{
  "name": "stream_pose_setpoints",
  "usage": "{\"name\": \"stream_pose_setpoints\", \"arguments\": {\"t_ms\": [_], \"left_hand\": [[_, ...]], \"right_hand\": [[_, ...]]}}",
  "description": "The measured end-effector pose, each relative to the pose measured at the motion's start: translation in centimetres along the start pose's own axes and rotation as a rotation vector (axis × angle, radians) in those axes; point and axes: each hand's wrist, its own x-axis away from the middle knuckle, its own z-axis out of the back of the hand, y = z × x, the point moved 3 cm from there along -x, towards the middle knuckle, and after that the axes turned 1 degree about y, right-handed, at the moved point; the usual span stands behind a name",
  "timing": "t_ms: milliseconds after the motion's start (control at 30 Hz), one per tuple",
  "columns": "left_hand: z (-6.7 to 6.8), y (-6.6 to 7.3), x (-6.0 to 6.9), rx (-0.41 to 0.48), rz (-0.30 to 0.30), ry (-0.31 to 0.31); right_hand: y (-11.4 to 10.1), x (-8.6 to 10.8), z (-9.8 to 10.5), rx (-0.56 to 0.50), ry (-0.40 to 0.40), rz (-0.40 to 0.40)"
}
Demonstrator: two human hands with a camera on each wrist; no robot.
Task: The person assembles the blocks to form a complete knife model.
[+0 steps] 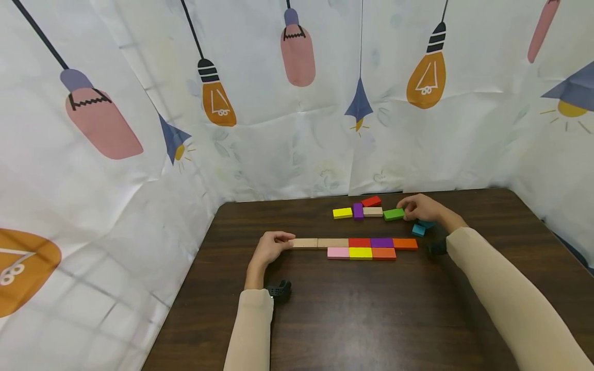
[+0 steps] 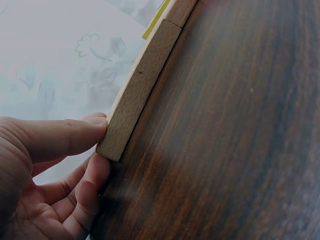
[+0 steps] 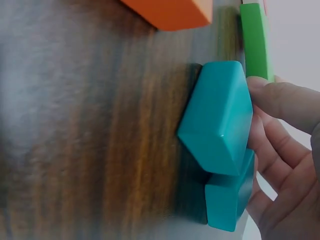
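At the left end of a row of blocks, my left hand pinches the end of a natural wood block; the left wrist view shows thumb and fingers on that block. My right hand is at the back right, thumb and fingers on the near end of a green block, also seen in the right wrist view. Two teal blocks lie beside its fingers. The row continues with wood, red, purple and orange blocks; pink, yellow and orange ones lie against its front.
Behind the row lie a yellow block, a purple block, a wood block and a red block. The dark table ends at a patterned white curtain behind and at the sides.
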Motion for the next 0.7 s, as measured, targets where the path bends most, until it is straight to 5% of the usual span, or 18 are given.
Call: {"name": "stream_pose_setpoints", "arguments": {"t_ms": [700], "left_hand": [[0.1,0.1,-0.1,0.0,0.001,0.003]], "right_hand": [[-2.9,3.4,-0.3,-0.013,0.158,0.121]]}}
